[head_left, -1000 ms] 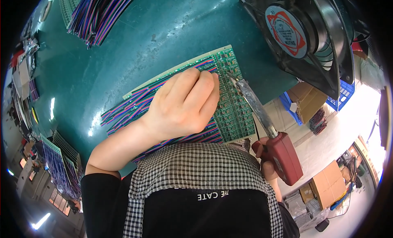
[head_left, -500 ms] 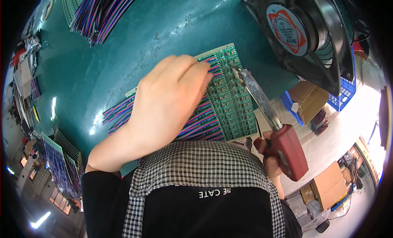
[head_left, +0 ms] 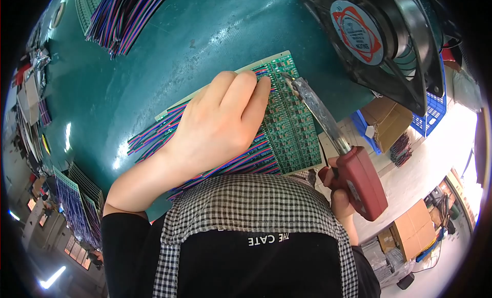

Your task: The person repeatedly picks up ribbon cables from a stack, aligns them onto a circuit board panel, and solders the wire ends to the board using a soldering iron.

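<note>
- Right at the near edge of the teal table [head_left: 205, 36] lies a green circuit board panel [head_left: 292, 128], tilted across the tabletop, with a row of striped purple, red and blue ribbon wires [head_left: 154, 136] running off its left side.
- Over the board's wired edge rests the left hand [head_left: 220, 123], palm down, its fingers [head_left: 256, 90] pressed flat on the wire ends at the board's upper part; it pins them and grasps nothing.
- Beside it, the right hand [head_left: 341, 195] is clenched round the red grip of a soldering gun [head_left: 359, 180], whose long grey barrel slants up to the left, the tip meeting the board's top edge just beside the left fingertips.
- Further up the table, well apart from the board, sits another loose bundle of striped wires [head_left: 123, 18] near the far left corner.
- At the far right corner a black box fan [head_left: 379, 41] with a round red-and-white hub stands tilted at the table's edge.
- Below the fan, on the pale floor, are cardboard boxes [head_left: 384, 116] and a blue plastic crate [head_left: 433, 111].
- Off to the left, more racks of wired boards [head_left: 77, 205] stand by the table's edge.
</note>
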### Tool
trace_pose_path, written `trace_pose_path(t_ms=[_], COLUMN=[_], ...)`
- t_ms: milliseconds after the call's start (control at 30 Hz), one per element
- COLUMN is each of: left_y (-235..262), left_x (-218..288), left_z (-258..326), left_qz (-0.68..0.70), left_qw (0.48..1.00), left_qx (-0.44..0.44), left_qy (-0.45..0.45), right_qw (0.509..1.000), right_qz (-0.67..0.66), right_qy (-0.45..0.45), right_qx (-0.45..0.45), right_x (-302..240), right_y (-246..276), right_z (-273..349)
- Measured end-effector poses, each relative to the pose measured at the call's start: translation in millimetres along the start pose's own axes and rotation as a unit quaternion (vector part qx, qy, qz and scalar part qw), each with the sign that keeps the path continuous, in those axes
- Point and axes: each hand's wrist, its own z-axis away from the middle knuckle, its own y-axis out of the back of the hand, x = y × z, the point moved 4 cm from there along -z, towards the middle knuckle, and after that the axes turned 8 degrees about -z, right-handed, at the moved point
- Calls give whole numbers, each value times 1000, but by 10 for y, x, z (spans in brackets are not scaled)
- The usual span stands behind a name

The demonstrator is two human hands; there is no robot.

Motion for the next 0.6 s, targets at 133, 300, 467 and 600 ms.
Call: trace_pose_path(t_ms=[133, 300, 467, 600], left_y=[-30, -28, -50, -70], left_x=[-10, 3, 35, 32], left_z=[9, -26, -28, -24], left_qz=[17, 29, 4, -52], left_qw=[999, 998, 998, 995], left_qx=[32, 48, 56, 76], left_qy=[-12, -11, -11, -39], right_qw=[999, 996, 980, 989], right_qz=[-6, 81, 178, 129], right_qy=[19, 43, 82, 67], right_qx=[28, -8, -18, 9], right_x=[61, 80, 133, 150], right_y=[9, 42, 79, 72], right_z=[32, 55, 91, 114])
